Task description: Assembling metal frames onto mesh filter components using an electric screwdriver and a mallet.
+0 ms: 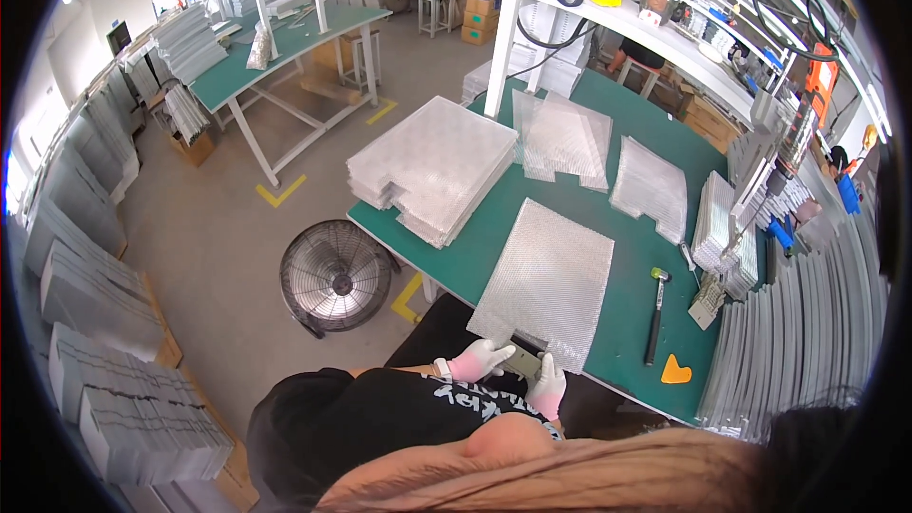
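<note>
A silvery mesh panel (551,271) lies flat on the green tabletop (456,271), its near edge with a notch close to my body. My left hand (478,361), in a white and pink glove, has its fingers closed on the left end of a small grey-green rectangular plate (522,362). At the plate's right end, my gloved right hand (546,388) grips it with the thumb on top. The plate sits at the panel's notch; whether it touches the mesh I cannot tell.
A thick stack of notched mesh panels (437,166) stands at the table's left, with looser panels (567,141) behind. A mallet (655,315) and an orange-yellow scrap (676,370) lie at right, near upright grey strips (798,342). A floor fan (337,277) stands left.
</note>
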### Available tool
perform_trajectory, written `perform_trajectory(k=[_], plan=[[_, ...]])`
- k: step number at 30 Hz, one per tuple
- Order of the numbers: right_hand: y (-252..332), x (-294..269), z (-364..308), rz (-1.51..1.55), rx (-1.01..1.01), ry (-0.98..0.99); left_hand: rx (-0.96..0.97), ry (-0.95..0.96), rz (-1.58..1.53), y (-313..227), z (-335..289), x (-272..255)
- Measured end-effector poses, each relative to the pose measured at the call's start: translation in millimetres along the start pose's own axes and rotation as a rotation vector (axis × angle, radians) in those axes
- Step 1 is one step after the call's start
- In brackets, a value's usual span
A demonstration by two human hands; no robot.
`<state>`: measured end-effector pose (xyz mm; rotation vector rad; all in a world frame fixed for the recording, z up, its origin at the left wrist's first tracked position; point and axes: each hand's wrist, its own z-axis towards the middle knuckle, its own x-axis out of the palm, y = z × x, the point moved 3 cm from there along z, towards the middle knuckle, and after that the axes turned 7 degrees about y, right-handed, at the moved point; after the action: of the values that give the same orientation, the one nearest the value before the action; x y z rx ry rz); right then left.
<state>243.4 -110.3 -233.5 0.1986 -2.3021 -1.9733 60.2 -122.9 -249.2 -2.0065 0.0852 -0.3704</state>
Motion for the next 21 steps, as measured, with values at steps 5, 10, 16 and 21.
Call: perform_trajectory(k=[5, 10, 16, 21], plan=[[-43, -10, 8, -0.4, -0.367, 0.076, 0.023, -0.096, 0.022, 9, 3, 0], [-46, -6, 8, -0.269, -0.397, 0.177, -0.04, -0.116, 0.052, -5, -5, 2], [-58, -5, 15, -0.289, -0.387, 0.07, -0.052, -0.083, -0.337, 2, -1, 7], [-44, 0, 7, -0.549, -0.573, 0.002, -0.044, -0.088, -0.411, 13, 4, 11]])
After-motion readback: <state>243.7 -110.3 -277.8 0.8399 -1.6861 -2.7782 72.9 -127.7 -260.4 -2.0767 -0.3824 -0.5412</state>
